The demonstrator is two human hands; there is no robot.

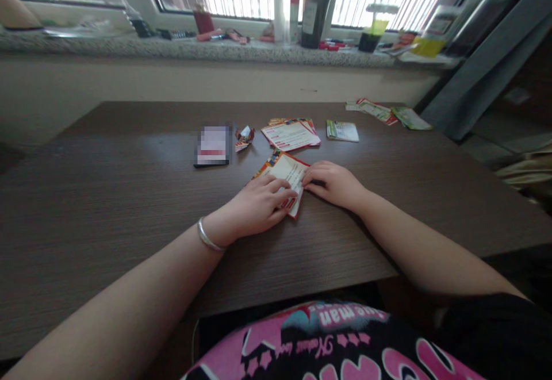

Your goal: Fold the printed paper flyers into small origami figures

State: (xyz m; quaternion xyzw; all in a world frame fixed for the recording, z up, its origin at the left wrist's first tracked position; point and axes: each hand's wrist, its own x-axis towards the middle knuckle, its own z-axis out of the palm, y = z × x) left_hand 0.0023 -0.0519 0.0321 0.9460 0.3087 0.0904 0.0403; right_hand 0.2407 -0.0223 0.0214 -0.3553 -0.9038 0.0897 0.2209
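Note:
A cream printed paper [284,168] with red edges and a colourful strip lies on the table in front of me. At its lower left, my left hand [264,203] rests palm down, fingers stretched out across the paper. My right hand [334,183] has its thumb and fingers pinched at the paper's right edge. Part of the paper is hidden under my left fingers. Just beyond it sits a stack of similar printed papers [288,135]. Left of that stack is a small crumpled or folded coloured paper piece [244,138].
A phone-like dark-edged object with a blurred face [212,145] is at the left. Small green-and-white papers [342,131] lie to the right, with more leaflets [375,111] at the far right. Bottles [317,15] and small items crowd the granite windowsill [259,52] behind the table [129,196].

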